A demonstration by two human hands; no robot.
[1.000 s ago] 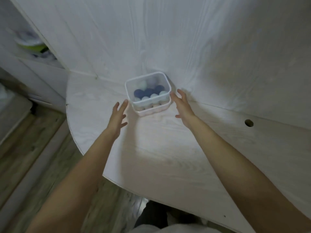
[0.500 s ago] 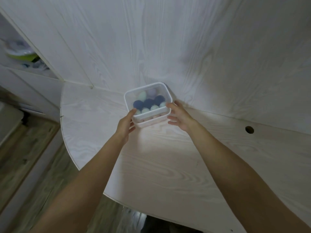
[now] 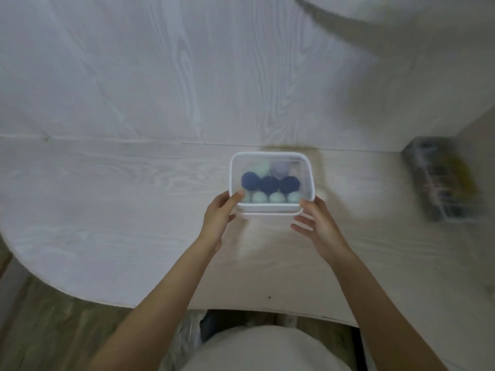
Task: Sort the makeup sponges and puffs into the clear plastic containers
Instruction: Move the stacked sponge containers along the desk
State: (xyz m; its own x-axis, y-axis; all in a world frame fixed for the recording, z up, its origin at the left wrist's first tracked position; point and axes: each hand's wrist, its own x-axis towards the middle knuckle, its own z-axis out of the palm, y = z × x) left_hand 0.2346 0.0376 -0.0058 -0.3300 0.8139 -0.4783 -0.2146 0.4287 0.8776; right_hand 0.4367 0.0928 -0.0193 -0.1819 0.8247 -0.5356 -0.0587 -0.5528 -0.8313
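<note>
Counter (image 3: 112,210): pale whitewashed wood-grain surface, with a rounded edge curving from 9 o'clock toward 6 o'clock. Back wall panel (image 3: 160,70): same pale wood grain, meeting the counter along a horizontal seam. Side panel (image 3: 479,135) rises at 3 o'clock. Floor (image 3: 48,330): brown wood planks, visible at 7 o'clock below the counter edge. Light is soft and dim; a curved grey shadow (image 3: 334,20) crosses the wall at 1 o'clock.

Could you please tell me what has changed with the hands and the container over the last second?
Both hands closed in from open reaches: the left hand and the right hand now grip the near corners of the clear container. Whether it has shifted on the table is unclear, since the camera moved. The sponges inside kept their arrangement.
</note>
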